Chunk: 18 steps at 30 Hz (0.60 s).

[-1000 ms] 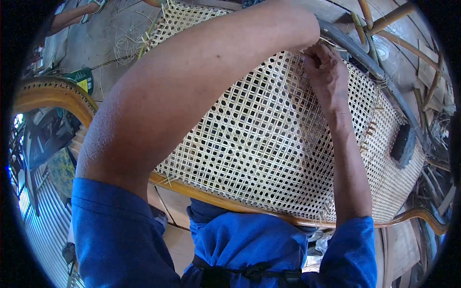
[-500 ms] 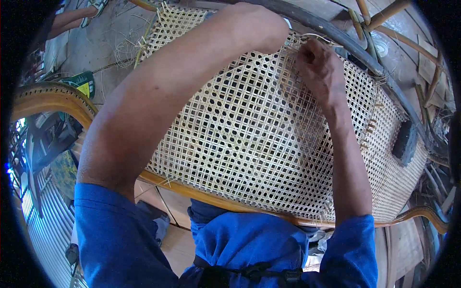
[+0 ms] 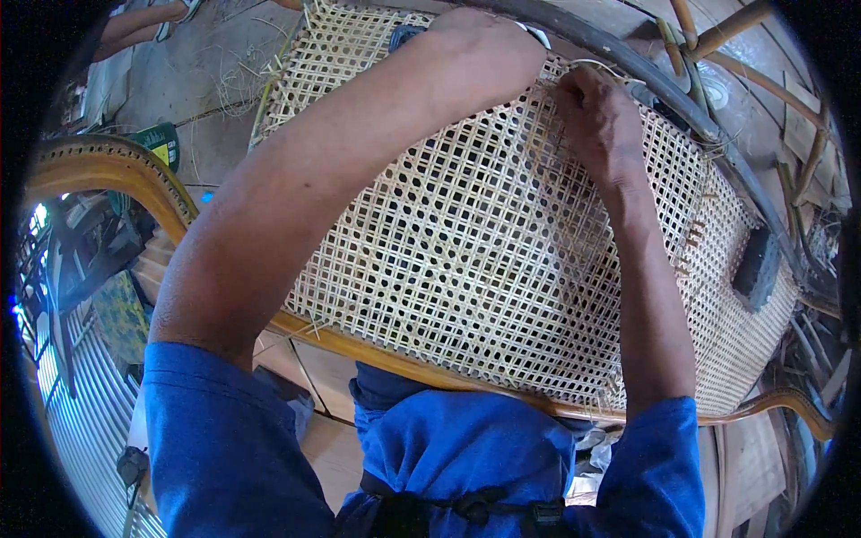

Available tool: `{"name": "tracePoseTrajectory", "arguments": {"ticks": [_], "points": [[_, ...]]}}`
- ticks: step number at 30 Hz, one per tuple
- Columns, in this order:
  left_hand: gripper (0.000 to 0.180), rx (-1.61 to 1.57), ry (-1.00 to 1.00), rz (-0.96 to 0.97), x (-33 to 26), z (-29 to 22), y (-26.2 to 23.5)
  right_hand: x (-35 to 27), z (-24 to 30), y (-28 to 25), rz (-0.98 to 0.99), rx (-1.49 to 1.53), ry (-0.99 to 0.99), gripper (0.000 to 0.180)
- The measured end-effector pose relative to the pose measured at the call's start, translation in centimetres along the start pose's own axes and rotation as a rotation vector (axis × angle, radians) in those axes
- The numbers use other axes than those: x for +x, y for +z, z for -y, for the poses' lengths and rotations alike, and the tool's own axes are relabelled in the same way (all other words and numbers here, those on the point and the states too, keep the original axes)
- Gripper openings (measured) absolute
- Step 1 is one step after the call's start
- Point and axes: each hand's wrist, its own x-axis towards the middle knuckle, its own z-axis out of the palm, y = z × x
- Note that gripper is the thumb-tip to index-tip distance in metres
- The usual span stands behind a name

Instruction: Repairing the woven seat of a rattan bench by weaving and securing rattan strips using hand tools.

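The only print in view is on a green container [image 3: 161, 142] at the left, which carries pale lettering and a yellow patch [image 3: 162, 154]; it is too small to read. The woven cane panel [image 3: 448, 242] spreads right in front of the person, over the wooden frame [image 3: 381, 354] that curves along its near side. It is cream and straw coloured, its strands crossing in an open mesh with dark gaps, and loose ends stick out along the left and near edges. Short brown pegs [image 3: 692, 238] stand in a row on the right part, and a dark block [image 3: 756, 269] rests farther right. The right hand [image 3: 599, 117] is at the far edge with its fingers curled in, beside a thin pale strip [image 3: 599, 65]; whether they pinch anything cannot be told. The left arm [image 3: 309, 179] crosses above the panel to the same edge, its fingers out of sight, so the left hand's grip cannot be told either.
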Motion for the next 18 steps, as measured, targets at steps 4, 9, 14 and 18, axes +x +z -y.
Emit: {"name": "tracePoseTrajectory", "arguments": {"ticks": [4,9,14,18], "points": [[0.018,-0.134,-0.078,-0.057,-0.3,-0.3,-2.2,0.0,0.7,0.8,-0.047,-0.057,-0.117,0.014],[0.023,0.045,-0.306,-0.061,-2.9,0.2,-4.5,-0.1,0.3,-0.1,-0.034,-0.066,-0.235,0.025],[0.026,-0.244,-0.365,0.162,-5.7,1.7,-4.3,0.8,0.0,-1.2,0.165,-0.212,-0.338,0.030],[0.030,-0.159,-0.229,-0.124,-6.9,4.2,0.6,1.7,-1.1,-1.2,0.156,-0.284,-0.387,0.028]]}}
